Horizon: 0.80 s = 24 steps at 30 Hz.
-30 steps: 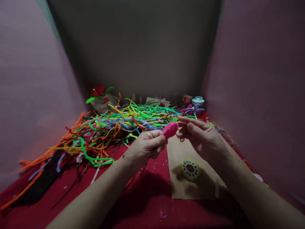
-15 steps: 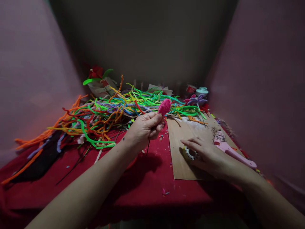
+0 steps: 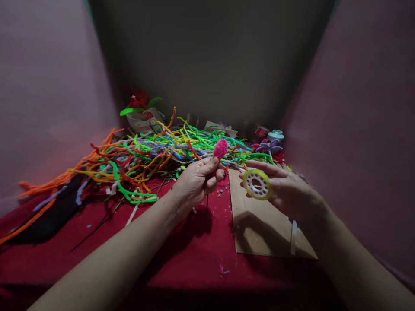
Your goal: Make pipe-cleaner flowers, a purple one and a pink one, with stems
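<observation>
My left hand [image 3: 197,179] is closed, pinching the base of a pink fuzzy petal-shaped piece [image 3: 221,149] that points upward. A thin dark stem [image 3: 207,203] hangs below that hand. My right hand [image 3: 288,188] is raised over the board with a yellow-rimmed roll of tape [image 3: 256,184] in its fingers. The roll's white core with a ring of holes faces me. Part of the roll's right side is behind the fingers.
A tangled heap of colourful pipe cleaners [image 3: 162,147] spreads along the back and left. A wooden board [image 3: 259,229] lies on the red cloth [image 3: 181,259], partly under my right arm. Behind stand a purple flower [image 3: 267,146], a pale blue jar [image 3: 276,135] and a red flower [image 3: 138,100].
My right hand has lifted the tape roll off the board and turned it to face me. My left hand has stayed nearly still, with the pink piece slightly lower in view.
</observation>
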{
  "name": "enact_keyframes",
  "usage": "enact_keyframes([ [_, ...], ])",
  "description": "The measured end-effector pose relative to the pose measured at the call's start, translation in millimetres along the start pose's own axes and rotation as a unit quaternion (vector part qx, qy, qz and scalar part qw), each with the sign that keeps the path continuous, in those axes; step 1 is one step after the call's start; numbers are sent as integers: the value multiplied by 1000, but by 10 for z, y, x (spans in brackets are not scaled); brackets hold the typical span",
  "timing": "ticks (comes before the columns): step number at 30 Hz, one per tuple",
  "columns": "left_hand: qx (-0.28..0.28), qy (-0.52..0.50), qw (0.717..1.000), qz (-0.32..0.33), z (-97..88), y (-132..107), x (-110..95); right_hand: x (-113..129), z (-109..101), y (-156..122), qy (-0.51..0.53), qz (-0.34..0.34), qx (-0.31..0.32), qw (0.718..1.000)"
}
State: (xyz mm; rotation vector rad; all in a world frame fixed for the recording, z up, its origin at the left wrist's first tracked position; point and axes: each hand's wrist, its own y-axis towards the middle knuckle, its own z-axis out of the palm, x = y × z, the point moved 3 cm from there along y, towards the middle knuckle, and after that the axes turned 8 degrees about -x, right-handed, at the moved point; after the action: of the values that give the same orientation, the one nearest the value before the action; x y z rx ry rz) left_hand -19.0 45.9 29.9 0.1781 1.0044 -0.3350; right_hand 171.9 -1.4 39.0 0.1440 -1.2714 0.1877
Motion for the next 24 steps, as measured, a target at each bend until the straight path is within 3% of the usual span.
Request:
enact_keyframes([
  [9, -23, -5, 1000, 0, -41, 15, -1, -41, 117, 181, 94, 18, -36, 995],
  [17, 23, 55, 998, -10, 149, -156, -42, -175, 126, 203, 66, 16, -96, 993],
  [24, 57, 16, 998, -3, 218, -190, -20, -261, 280, 172, 71, 39, -84, 993],
])
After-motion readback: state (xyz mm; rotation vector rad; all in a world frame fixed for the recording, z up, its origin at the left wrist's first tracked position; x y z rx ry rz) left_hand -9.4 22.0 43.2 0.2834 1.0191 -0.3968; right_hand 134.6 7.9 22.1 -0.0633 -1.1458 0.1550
